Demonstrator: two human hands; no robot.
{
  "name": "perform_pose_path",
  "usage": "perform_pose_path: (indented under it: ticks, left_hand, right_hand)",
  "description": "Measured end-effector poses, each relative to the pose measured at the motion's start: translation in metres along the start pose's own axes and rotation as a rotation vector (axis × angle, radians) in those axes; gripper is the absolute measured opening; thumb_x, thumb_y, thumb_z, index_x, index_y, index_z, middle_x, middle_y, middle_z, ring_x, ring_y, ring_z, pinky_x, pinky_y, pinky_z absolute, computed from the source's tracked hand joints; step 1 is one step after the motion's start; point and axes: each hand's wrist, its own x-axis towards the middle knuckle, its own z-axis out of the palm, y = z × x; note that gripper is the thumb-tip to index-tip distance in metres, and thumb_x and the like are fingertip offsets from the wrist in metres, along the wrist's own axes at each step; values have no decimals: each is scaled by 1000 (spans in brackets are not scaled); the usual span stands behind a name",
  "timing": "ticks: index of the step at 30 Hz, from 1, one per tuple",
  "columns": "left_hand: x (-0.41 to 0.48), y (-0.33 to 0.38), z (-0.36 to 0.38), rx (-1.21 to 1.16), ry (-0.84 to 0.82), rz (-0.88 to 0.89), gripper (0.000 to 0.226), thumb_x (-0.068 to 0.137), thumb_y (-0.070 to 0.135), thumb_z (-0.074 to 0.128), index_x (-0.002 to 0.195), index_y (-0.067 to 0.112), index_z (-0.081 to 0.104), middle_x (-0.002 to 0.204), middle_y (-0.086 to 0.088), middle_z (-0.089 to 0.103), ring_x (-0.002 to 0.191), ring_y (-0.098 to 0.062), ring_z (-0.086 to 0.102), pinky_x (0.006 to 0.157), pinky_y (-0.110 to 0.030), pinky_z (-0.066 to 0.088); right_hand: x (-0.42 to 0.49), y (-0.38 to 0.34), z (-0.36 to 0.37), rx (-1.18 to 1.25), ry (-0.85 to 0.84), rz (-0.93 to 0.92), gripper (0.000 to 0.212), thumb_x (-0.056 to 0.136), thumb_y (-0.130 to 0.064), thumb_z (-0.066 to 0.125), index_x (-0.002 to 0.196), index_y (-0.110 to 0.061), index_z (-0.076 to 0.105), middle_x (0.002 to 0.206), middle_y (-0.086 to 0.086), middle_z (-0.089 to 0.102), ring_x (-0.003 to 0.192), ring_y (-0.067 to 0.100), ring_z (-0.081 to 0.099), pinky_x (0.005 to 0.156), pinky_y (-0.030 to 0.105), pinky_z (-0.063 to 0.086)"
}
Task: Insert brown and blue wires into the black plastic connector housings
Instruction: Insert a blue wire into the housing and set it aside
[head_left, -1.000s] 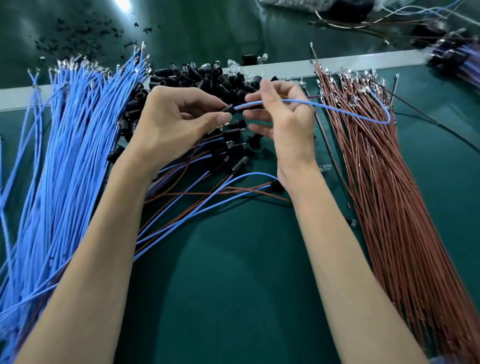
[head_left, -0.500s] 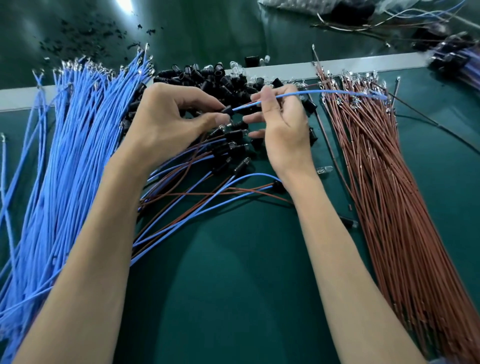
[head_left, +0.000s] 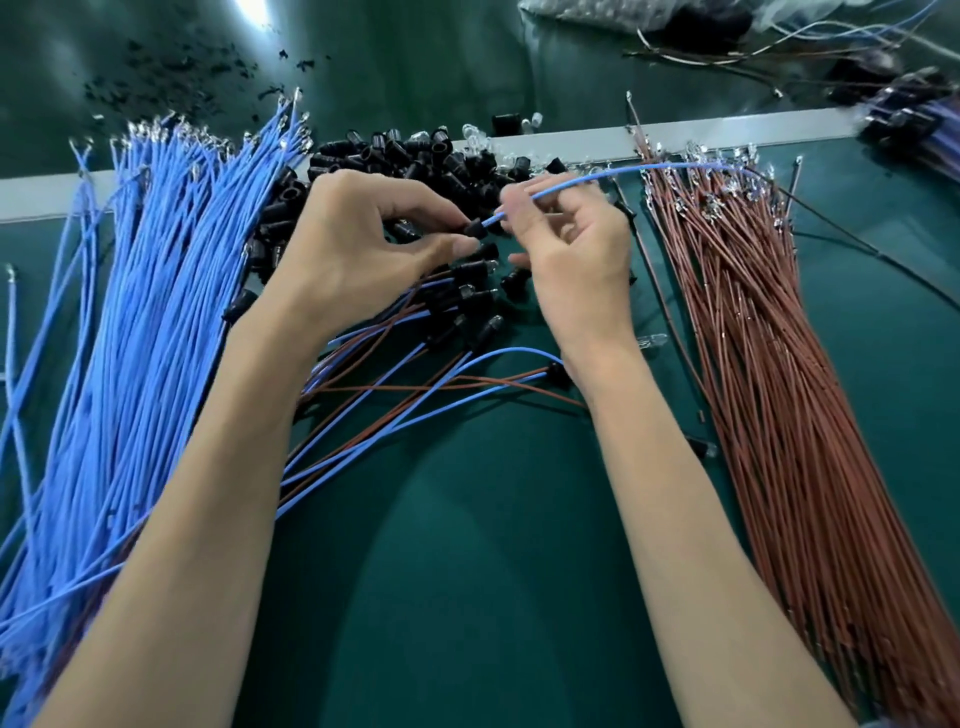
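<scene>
Head view: the left hand (head_left: 363, 244) pinches a black connector housing (head_left: 474, 228) between thumb and forefinger. The right hand (head_left: 571, 260), fingers curled, grips a blue wire (head_left: 597, 175) whose end meets that housing, above the pile of housings (head_left: 415, 156) on the green tabletop (head_left: 467, 571).

Left hand (head_left: 358, 249) pinches small black housing (head_left: 474, 228) between thumb and forefinger. Right hand (head_left: 571, 260) pinches blue wire (head_left: 623, 170) near its end; wire tip meets housing, rest arcs right over brown bundle's terminals. Blue wire bundle (head_left: 130, 312) lies left of left arm, brown wire bundle (head_left: 779, 389) right of right arm. Pile of loose black housings (head_left: 415, 156) behind hands. Wired blue-and-brown assemblies (head_left: 415, 395) fan between forearms on green mat (head_left: 467, 571). White strip (head_left: 701, 137) crosses behind.
</scene>
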Motion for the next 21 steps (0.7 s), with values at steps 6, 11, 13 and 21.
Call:
perform_pose_path:
  ticks: [6, 11, 13, 21]
  left_hand:
    - [-1, -1, -1, 4, 23, -10, 17, 79, 23, 77, 94, 17, 74, 80, 6, 69, 70, 11, 60, 75, -10, 47]
    - [0, 4, 1, 21, 16, 32, 18, 78, 22, 77, 94, 14, 75, 77, 14, 66, 68, 15, 57, 73, -6, 43]
    - [0, 4, 2, 30, 14, 30, 19, 78, 23, 77, 94, 12, 75, 77, 14, 65, 69, 16, 57, 74, -5, 43]
    - [0, 5, 3, -14, 34, 26, 13, 78, 25, 78, 89, 26, 70, 75, 16, 65, 67, 13, 59, 73, -12, 47]
  right_hand:
    - [-2, -2, -2, 112, 59, 52, 17, 90, -23, 64, 73, -25, 58, 72, -12, 66, 72, 7, 65, 61, 29, 55]
    - [-1, 2, 1, 8, 4, 47, 17, 87, -19, 69, 71, -23, 62, 92, 11, 63, 75, 16, 62, 78, 44, 55]
    - [-3, 1, 2, 26, 2, 68, 16, 86, -20, 69, 72, -25, 64, 89, 5, 66, 75, 12, 64, 77, 44, 56]
    - [-2, 0, 0, 72, 5, 86, 15, 85, -21, 71, 71, -21, 69, 93, 3, 66, 85, 16, 65, 80, 38, 55]
